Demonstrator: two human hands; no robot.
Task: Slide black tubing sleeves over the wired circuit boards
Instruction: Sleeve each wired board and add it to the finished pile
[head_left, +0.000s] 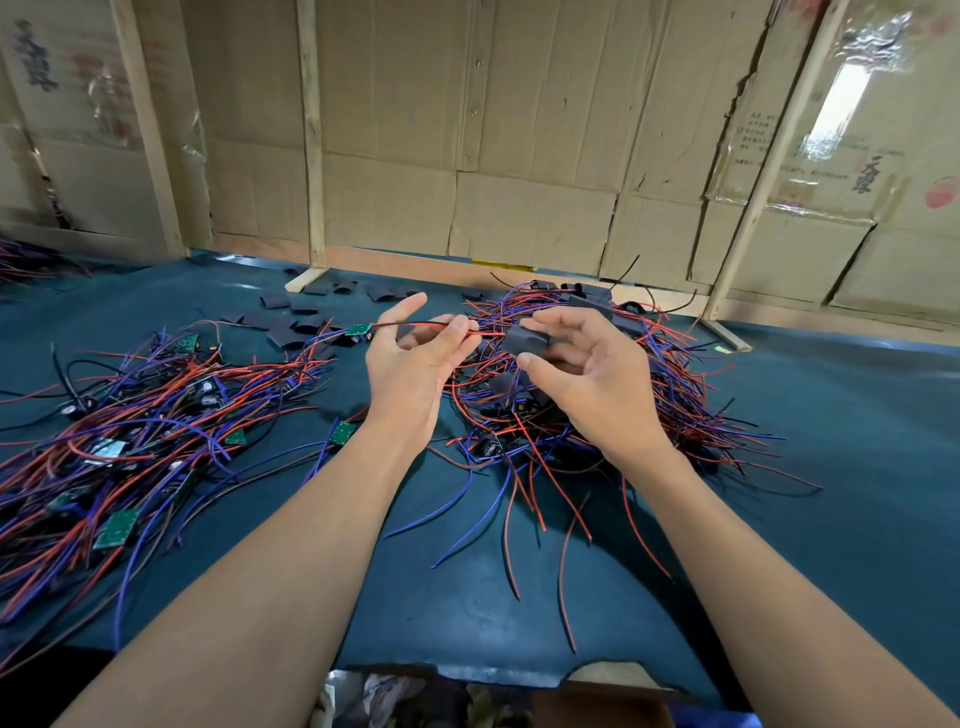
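Observation:
My left hand (415, 358) pinches the red and black wires (415, 324) of a small green circuit board (359, 329), which hangs in the air just left of the hand. My right hand (582, 364) pinches a black tubing sleeve (524, 338) between thumb and fingers, at the free end of those wires. Both hands hover above the dark green table mat (831, 467).
A heap of bare wired boards (130, 441) lies at the left. A heap of sleeved boards with wires (597, 415) lies under my right hand. Loose black sleeves (291, 322) are scattered at the back. Cardboard walls with wooden posts (311, 135) stand behind.

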